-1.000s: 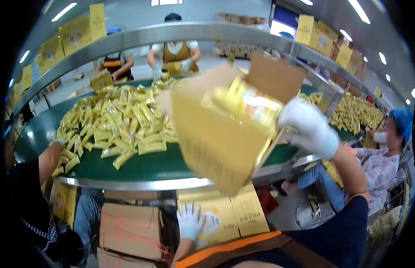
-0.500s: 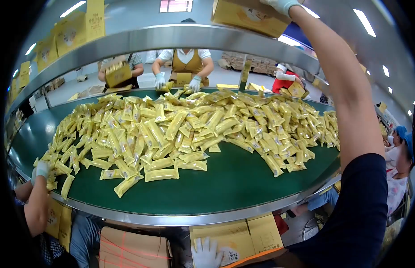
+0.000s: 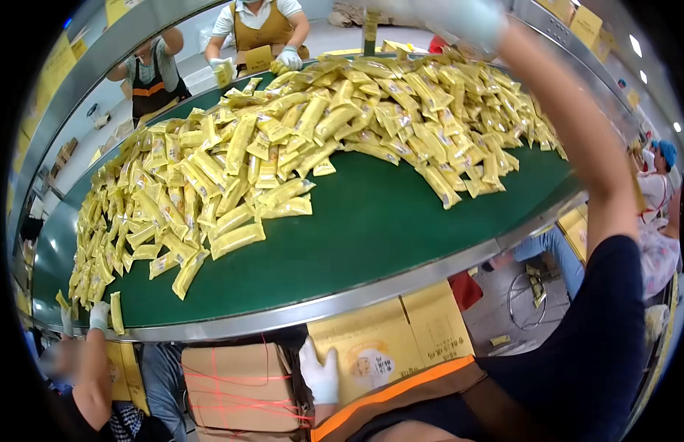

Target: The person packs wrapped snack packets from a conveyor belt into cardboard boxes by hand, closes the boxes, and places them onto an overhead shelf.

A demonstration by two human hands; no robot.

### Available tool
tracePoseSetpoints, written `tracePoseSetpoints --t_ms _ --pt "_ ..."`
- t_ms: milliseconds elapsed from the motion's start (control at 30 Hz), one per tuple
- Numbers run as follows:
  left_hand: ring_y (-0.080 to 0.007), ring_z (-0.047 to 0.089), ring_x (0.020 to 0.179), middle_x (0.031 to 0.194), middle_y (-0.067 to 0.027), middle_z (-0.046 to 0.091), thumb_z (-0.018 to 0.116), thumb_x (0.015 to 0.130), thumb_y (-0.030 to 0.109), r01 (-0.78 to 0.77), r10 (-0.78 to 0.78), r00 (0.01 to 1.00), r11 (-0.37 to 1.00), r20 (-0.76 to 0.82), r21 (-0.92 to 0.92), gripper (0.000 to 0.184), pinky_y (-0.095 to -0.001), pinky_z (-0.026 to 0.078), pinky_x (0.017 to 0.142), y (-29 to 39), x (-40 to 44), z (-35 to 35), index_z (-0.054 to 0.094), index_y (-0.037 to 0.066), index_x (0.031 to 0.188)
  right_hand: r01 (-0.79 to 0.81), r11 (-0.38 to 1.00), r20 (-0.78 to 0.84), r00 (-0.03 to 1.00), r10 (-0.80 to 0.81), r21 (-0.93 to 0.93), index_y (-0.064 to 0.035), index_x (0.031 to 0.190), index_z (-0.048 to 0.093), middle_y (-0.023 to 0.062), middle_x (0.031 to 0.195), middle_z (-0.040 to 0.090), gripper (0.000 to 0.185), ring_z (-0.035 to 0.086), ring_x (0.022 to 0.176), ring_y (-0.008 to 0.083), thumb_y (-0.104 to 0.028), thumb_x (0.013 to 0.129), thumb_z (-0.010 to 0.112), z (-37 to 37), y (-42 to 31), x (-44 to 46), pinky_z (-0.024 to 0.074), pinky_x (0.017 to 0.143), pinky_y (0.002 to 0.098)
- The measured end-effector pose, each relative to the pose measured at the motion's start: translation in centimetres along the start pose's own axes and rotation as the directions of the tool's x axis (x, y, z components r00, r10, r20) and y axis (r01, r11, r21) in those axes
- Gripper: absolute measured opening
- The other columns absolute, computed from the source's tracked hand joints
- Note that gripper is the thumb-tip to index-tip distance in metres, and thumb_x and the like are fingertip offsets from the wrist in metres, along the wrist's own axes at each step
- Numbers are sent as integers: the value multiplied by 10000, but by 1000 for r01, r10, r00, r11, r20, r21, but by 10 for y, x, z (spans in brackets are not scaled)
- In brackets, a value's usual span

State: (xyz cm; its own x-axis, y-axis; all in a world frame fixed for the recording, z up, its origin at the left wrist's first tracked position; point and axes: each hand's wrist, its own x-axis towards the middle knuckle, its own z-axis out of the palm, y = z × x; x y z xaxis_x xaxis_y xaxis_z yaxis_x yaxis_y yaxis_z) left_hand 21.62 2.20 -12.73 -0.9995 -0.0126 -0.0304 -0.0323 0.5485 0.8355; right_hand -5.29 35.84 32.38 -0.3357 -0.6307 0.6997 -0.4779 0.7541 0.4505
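My left hand (image 3: 320,372), in a white glove, rests at the left edge of a flat yellow carton (image 3: 371,346) at my lap, its thumb apart from the other fingers. My right hand (image 3: 460,18), also gloved, is raised at the top edge over the metal rail; motion blurs it, and its fingers cannot be made out. Beneath my right arm, many yellow wrapped packets (image 3: 305,132) lie heaped on the green belt (image 3: 342,250).
A tied brown carton (image 3: 239,383) stands left of my left hand. Across the belt are two people in aprons (image 3: 261,29). A co-worker's gloved hands (image 3: 99,315) are at the belt's left end. Other people sit at the right. A metal rail (image 3: 84,81) arches overhead.
The box held by my right hand went up to the overhead rail and is no longer visible. My right hand has moved left. The view has tilted and dropped.
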Motion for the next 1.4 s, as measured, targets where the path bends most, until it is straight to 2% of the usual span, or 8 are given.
tracePoseSetpoints --t_ms 100,167,300,333,433,633,1167,1400 --pt "-321 567 1159 1268 -230 564 670 867 157 81 -76 997 972 34 -219 509 -372 446 996 -15 7 -3 537 -77 1298 -163 778 353 932 -80 606 -70 1209 612 194 1106 650 435 646 1014 344 -330 862 656 -63 -159 -164 517 868 439" --pt "-268 561 1156 1286 -187 565 634 890 120 176 -142 984 851 105 -494 470 -357 451 988 -41 13 -1 534 -69 1309 -753 477 890 414 -191 453 -55 1249 603 221 1228 612 480 586 1147 366 -373 889 622 -87 -231 -279 483 948 444" --pt "-185 562 1122 1229 -124 604 572 924 84 275 -205 961 701 183 -658 454 -315 451 972 46 2 -29 487 -64 1345 -973 112 608 -34 793 -200 -42 1416 451 229 1375 527 599 513 1258 390 -390 940 562 -48 -364 -494 434 1033 414" --pt "-182 563 1124 1239 -129 602 567 922 71 212 -153 977 712 147 -669 463 -313 447 977 56 -2 -32 475 -70 1353 -896 -431 799 -179 574 108 -1 1461 356 244 1444 456 674 442 1351 338 -336 929 599 -50 -368 -496 393 1075 382" --pt "-175 563 1127 1248 -126 600 566 912 43 92 -41 995 640 86 -762 462 -311 437 990 83 -13 -47 473 -75 1349 -745 -649 889 -181 420 155 39 1462 336 247 1500 383 678 364 1412 295 -263 921 610 -112 -345 -432 346 1111 387" --pt "-169 585 1084 1200 -84 621 620 916 95 -24 219 963 650 158 -759 390 -322 445 980 99 -22 -91 523 -11 1278 -599 787 99 801 591 147 -32 1392 468 194 1358 517 702 497 1287 335 -181 755 723 -175 -259 -303 384 1083 475" --pt "-234 472 1280 1407 -149 483 610 942 416 -212 318 948 662 14 -719 748 -374 350 1088 121 -19 -69 320 -18 1479 -742 466 254 627 736 481 -76 686 621 86 659 620 219 579 613 289 -222 821 713 -114 -271 -280 434 607 374" --pt "-275 435 1299 1403 -148 476 469 858 767 -208 585 808 177 -67 -962 1033 -433 334 1109 174 -25 -72 206 48 1552 -605 403 726 595 -345 687 -91 682 630 132 654 612 308 596 608 306 -337 866 609 -119 -266 -223 459 594 418"
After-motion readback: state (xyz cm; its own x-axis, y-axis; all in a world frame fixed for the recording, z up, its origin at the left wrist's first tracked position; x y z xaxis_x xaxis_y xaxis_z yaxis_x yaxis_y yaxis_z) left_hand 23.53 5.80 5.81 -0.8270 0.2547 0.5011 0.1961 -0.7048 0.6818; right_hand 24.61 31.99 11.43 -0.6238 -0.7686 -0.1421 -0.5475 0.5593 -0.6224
